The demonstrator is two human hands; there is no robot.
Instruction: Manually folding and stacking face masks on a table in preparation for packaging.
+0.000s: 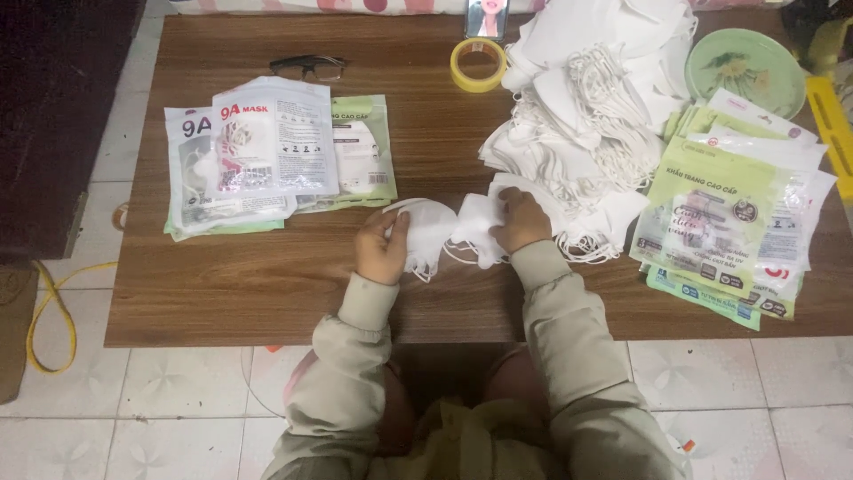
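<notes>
Brown wood is making up the low table point(267, 293), and it is sitting on a pale tiled floor point(178, 391). Two white face masks are lying near the front edge, in the middle. One mask point(425, 233) is rounded and puffy, with thin loops hanging off it. The other mask point(475, 229) is folded flatter and is touching the first one.

The left hand point(382, 249) is curling around the puffy mask, with fingers pinching its edge. The right hand point(520, 220) is pressing down on the folded mask, fingers bent and gripping it. Both arms are wearing light grey sleeves and are reaching forward from the body.

A big messy pile of white masks point(586, 116) is sitting just behind the right hand, touching the folded mask. Packed masks in bags point(267, 151) are lying to the left. More flat bags point(729, 222), green and white, are stacking up on the right. A roll of yellow tape point(478, 64), dark glasses point(307, 66) and a green plate point(745, 64) are resting at the far side.
</notes>
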